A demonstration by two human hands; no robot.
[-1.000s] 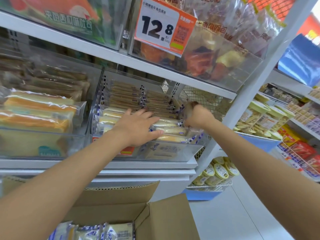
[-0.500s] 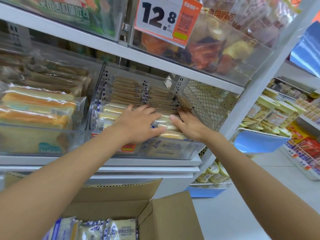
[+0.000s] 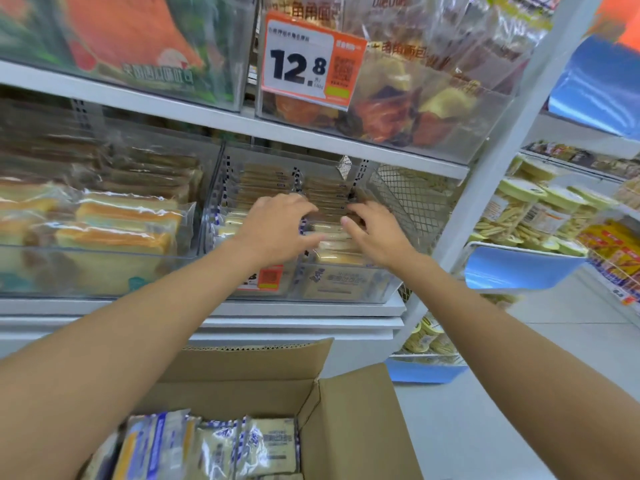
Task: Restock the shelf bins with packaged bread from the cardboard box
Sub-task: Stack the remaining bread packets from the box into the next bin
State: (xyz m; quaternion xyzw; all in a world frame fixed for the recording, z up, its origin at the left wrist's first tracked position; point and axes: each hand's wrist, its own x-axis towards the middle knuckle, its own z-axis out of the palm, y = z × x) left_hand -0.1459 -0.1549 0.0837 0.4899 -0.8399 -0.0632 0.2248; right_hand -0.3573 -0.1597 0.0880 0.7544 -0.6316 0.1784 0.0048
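A clear shelf bin (image 3: 349, 289) on the middle shelf holds two rows of flat packaged bread (image 3: 334, 256), pale packs at the front and browner ones behind. My left hand (image 3: 277, 230) lies on the left row with its fingers spread over the packs. My right hand (image 3: 377, 235) rests on the right row, fingers reaching toward the rear stack. Neither hand visibly grips a pack. Below, the open cardboard box (image 3: 349, 417) holds several more white and blue bread packs (image 3: 242, 445), partly hidden by my left forearm.
A left bin (image 3: 104, 271) carries orange-striped cake slices. Overhead, a shelf bin of mixed pastries bears a 12.8 price tag (image 3: 304, 64). A wire mesh basket (image 3: 410, 202) adjoins the bread bin on the right. Jars of snack sticks (image 3: 530, 216) fill the neighbouring rack.
My right hand came off the bin's right rim and settled onto the right row of packs. Both hands slid farther back into the bin.
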